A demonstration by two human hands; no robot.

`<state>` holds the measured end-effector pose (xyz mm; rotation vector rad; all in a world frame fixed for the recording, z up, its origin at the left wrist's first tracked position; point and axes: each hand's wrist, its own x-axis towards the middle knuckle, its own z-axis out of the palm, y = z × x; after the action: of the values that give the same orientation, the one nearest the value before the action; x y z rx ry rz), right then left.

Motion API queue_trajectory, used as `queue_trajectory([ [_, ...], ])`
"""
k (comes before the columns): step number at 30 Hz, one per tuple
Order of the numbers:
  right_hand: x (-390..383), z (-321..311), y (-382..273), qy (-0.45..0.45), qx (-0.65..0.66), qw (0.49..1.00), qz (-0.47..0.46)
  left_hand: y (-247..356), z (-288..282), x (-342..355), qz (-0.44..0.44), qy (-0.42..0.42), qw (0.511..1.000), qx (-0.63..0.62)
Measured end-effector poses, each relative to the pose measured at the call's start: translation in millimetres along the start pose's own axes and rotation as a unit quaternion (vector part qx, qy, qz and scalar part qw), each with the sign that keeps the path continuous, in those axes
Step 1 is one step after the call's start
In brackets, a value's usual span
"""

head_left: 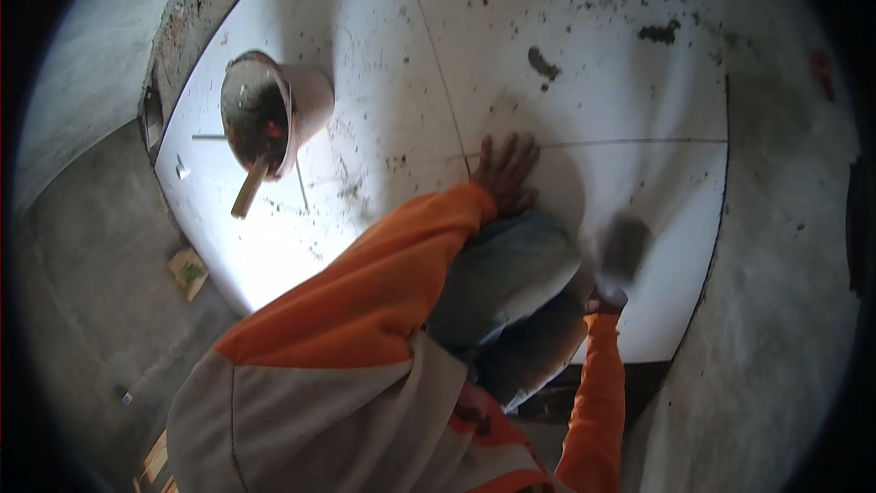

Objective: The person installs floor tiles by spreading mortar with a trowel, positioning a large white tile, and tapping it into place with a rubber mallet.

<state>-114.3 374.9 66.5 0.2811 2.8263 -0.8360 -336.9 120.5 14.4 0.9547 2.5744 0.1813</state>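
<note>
My left hand (pixel 505 172) lies palm down on the white floor tiles (pixel 620 82) with fingers spread, near a joint between tiles. Below it are my bent knees (pixel 506 269) in grey-blue trousers. My right hand (pixel 604 301), at the lower right, is closed on a mallet (pixel 623 251) with a dark head, blurred and held over the tile at the right. Both forearms are in orange sleeves, the left one crossing the middle of the view.
A dirty bucket (pixel 310 105) with a wooden handle (pixel 251 187) sticking out stands on the tiles at the left. Dark mortar bits (pixel 657 32) are scattered at the back. Bare concrete (pixel 757 265) borders the tiles at both sides; a small broken board (pixel 187 269) lies lower left.
</note>
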Motion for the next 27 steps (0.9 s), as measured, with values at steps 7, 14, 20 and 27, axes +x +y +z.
queue_trajectory([
  [7, 22, -4, -13, -0.145, 0.089, 0.955, 0.245, -6, -6, 14, -0.001, 0.021, 1.0, -0.004],
  [14, -16, -14, 15, 0.08, 0.153, 0.901, 0.398, 0, -14, 20, 0.018, 0.035, 0.999, 0.023],
  [20, -52, -7, 16, 0.125, 0.306, 0.783, 0.526, -1, -1, -5, 0.008, 0.019, 1.0, 0.009],
  [27, -105, 12, 61, 0.048, 0.057, 0.907, 0.415, 8, -2, 24, 0.018, -0.024, 1.0, 0.006],
])
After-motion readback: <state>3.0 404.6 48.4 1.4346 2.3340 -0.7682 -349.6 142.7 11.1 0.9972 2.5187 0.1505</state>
